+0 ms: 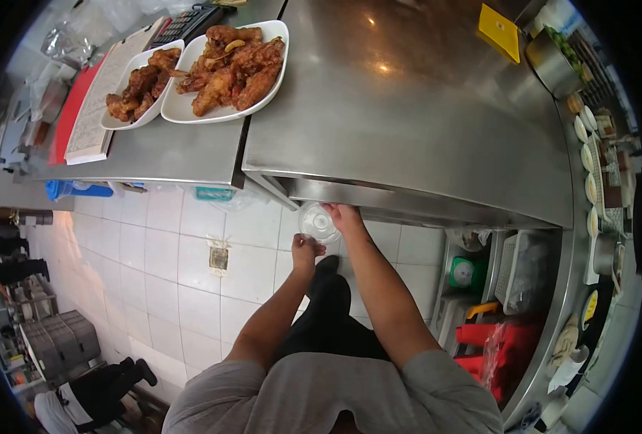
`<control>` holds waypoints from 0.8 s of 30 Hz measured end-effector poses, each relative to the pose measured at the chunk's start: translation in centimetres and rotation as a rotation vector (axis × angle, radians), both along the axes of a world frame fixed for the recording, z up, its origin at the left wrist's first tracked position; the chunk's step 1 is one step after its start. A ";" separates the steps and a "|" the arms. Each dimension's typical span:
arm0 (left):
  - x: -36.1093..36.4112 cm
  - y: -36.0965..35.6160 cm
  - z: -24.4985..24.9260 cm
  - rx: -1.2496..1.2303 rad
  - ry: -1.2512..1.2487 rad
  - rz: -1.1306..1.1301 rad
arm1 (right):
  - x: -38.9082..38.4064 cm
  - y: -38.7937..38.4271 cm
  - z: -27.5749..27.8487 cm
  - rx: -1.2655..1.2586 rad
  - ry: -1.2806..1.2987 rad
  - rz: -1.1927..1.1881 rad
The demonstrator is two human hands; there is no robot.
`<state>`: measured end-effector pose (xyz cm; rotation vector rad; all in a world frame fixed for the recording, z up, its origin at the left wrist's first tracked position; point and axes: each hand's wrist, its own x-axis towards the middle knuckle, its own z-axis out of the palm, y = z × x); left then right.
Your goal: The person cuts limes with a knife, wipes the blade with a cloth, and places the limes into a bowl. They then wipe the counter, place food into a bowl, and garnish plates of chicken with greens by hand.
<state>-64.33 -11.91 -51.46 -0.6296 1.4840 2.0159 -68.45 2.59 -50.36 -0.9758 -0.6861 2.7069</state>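
Below the counter's front edge, a round clear plastic lid point(318, 223) is between my two hands. My left hand point(306, 250) has its fingers closed at the lid's lower edge. At the upper right of the rim, my right hand point(343, 215) grips it, its fingertips partly hidden. On the counter above stand a large white dish of fried chicken point(233, 71) and a smaller white dish of fried chicken point(143, 85), both apart from my hands.
The steel counter point(408, 108) spans the front, with a notebook point(93, 108) and calculator point(191, 23) at left. A metal pot point(554, 64) stands at far right. Shelves below hold a green scale point(465, 272) and red bags point(491, 351). Other people point(93, 398) are at far left.
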 end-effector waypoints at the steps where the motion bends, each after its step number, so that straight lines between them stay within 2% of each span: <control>1: -0.1 -0.1 0.3 0.004 0.013 0.022 | 0.0 -0.1 0.3 -0.022 0.010 -0.010; 6: -0.1 -0.1 -0.3 -0.234 -0.138 -0.041 | 0.0 -0.4 -0.4 0.060 0.099 -0.011; 7: 0.7 -0.5 -0.2 -0.207 -0.146 -0.034 | 0.0 -0.5 -0.7 0.059 0.096 0.002; 10: 1.9 -1.6 -0.1 -0.109 -0.125 -0.011 | -0.7 -0.7 -2.9 0.216 -0.224 0.027; 12: 1.1 -1.5 -0.8 -0.079 -0.109 0.031 | -0.1 -0.8 -5.7 0.400 -0.127 0.089; 14: 0.4 -1.3 -1.9 -0.047 -0.115 0.076 | 0.3 -0.5 -9.1 0.368 -0.107 0.088; 16: 0.2 -1.0 -1.2 -0.035 -0.132 0.104 | -1.0 -0.1 -9.6 0.116 -0.149 0.020; 17: 0.1 -0.8 -0.8 -0.029 -0.135 0.118 | -1.1 -0.5 -9.8 0.093 -0.186 -0.017; 19: 0.3 -0.4 -0.2 -0.038 -0.144 0.127 | -1.3 -1.9 -4.3 0.048 -0.263 -0.096; 22: 0.8 0.1 -0.5 0.008 -0.145 0.165 | -1.8 -2.1 -4.4 0.062 -0.116 -0.150; 24: 0.6 0.6 -1.0 -0.002 -0.158 0.146 | -2.1 -2.4 -4.0 0.025 -0.144 -0.198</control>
